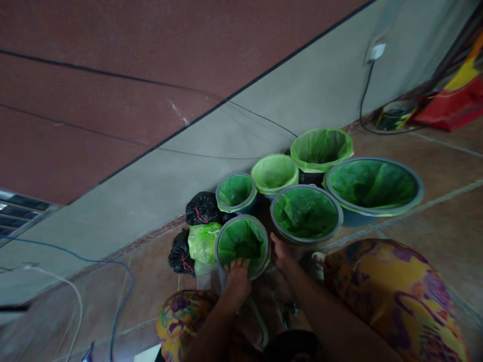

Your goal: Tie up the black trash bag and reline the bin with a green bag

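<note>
A small round bin [216, 245] with a grey rim and a green plastic liner [236, 239] stands in front of me. My left hand [238, 279] reaches over its near rim, fingers apart and resting on the liner inside. At the bin's right side is my right hand [279, 253], its fingers stretched out close to the rim; whether they touch it I cannot tell. Just right of that hand stands a larger lined bin [341, 216]. Behind the front bin is another small lined bin [219, 192]. A tied light-green bag [206, 246] lies against the front bin's left.
Two tied black bags [202, 207] lie at the left. More lined bins [420, 193] stand to the right and along the wall [211, 156]. A paint can [396, 115] and a red bag [453, 108] are far right. Blue and white cables cross the floor at left.
</note>
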Tool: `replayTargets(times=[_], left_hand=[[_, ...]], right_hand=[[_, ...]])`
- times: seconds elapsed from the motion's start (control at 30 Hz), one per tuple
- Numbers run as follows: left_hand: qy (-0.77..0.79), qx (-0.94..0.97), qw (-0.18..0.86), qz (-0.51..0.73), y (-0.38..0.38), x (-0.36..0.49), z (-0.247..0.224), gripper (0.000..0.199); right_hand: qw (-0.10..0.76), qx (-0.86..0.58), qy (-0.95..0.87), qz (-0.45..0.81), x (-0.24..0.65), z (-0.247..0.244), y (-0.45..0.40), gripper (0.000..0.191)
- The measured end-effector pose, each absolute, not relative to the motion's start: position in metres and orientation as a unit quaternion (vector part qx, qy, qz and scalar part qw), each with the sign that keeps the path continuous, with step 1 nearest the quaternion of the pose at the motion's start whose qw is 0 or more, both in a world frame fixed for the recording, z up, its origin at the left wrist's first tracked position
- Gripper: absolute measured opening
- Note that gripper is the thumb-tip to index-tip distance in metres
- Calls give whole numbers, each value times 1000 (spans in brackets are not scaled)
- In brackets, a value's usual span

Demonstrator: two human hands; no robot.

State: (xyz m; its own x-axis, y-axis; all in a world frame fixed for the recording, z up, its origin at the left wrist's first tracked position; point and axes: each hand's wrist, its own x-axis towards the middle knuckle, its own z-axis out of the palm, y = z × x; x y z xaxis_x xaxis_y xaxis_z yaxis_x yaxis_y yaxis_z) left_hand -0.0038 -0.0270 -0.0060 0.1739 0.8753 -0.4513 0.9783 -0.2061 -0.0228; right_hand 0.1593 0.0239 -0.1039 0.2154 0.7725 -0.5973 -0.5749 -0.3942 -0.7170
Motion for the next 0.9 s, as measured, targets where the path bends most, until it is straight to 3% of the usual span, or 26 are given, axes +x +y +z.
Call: replayTargets(times=[0.1,0.23,0.33,0.53,0.73,0.9], left_hand=[[618,755,184,-120,-32,26,-16,59],[615,735,221,-180,-27,52,-29,38],[629,719,216,-201,-23,56,-35,35],[581,764,189,-210,-25,44,-37,31],[497,821,172,-222,-17,-10,-20,30],[522,803,127,-259,-12,-39,0,32]], right_hand=[[545,-560,-102,616,157,-101,19,32],[553,-562,-122,603,169,-99,8,18],[558,-556,-138,600,178,-99,3,12],[525,-555,-74,641,167,-104,15,22],[512,-613,8,601,171,-113,29,26],[548,-595,-73,584,174,-106,28,28]])
